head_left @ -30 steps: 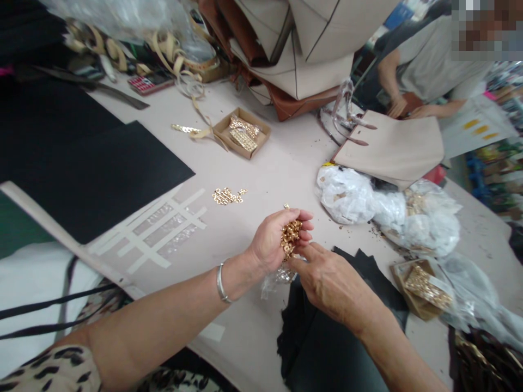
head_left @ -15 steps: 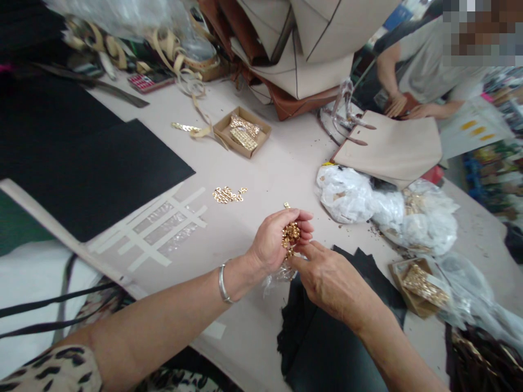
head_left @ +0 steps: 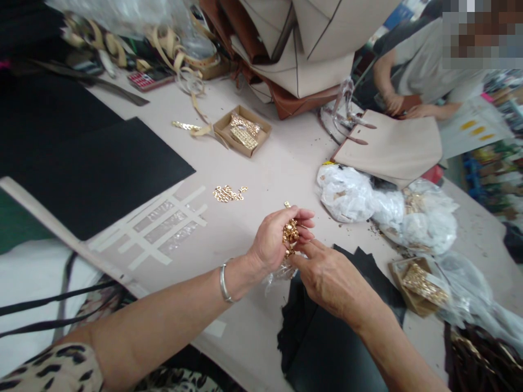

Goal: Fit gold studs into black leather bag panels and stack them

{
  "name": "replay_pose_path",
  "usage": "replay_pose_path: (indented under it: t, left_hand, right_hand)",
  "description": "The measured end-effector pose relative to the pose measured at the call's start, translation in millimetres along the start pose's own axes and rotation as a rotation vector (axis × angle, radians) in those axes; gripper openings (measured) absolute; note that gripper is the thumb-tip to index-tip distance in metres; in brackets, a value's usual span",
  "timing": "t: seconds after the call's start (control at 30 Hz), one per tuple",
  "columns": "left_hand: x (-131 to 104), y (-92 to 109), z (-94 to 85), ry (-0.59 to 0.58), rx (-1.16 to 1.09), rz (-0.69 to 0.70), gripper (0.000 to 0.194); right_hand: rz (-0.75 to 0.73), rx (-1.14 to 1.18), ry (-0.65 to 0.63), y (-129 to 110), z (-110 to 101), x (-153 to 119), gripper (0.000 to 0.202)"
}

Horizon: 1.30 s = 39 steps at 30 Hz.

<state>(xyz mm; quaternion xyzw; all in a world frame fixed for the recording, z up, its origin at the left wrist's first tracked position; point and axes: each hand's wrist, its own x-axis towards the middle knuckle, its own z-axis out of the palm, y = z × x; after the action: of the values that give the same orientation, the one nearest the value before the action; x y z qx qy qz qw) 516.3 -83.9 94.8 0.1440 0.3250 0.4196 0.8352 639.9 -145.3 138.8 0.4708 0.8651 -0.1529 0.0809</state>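
1. Gold metal fittings [head_left: 290, 231]: in left hand [head_left: 267, 237], cupped around them, above tabletop [head_left: 261, 174], inward of near edge.
2. Right hand [head_left: 327, 275]: fingertips at fittings; pinching or not, can't tell.
3. Gold links [head_left: 224, 194]: on tabletop, near corner of black sheet [head_left: 134, 169].

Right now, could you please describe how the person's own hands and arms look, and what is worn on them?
Both the left hand and the right hand are without gloves. A smooth silver bangle circles the left wrist. The left sleeve is pale beige with dark animal-print spots. No sleeve or bracelet shows on the visible right forearm.
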Motion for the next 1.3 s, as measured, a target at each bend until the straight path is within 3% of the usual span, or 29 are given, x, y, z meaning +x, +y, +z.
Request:
replay_pose_path:
  t: [0.57,0.7,0.9,1.1,1.3]
  left_hand:
    - [-4.3,-2.0,-5.7,-0.111,0.013,0.036,0.023]
    - [-6.1,-4.7,-8.3,-0.121,0.032,0.059,0.026]
    - [-9.9,-4.4,-7.2,-0.15,0.076,0.078,0.027]
    - [-11.1,-4.0,-7.6,-0.175,0.119,0.106,0.031]
    - [-12.0,-5.7,-13.3,-0.277,0.221,0.092,0.041]
  right_hand:
    - [-0.014,0.019,0.06,0.6,0.6,-1.0,0.034]
    - [0.031,0.032,0.002,-0.2,0.0,-0.8,0.029]
    - [0.023,0.02,0.043,-0.1,1.5,-1.2,0.031]
    - [0.018,0.01,0.003,-0.4,2.6,0.3,0.028]
    - [0.027,0.028,0.016,0.1,1.6,-0.2,0.034]
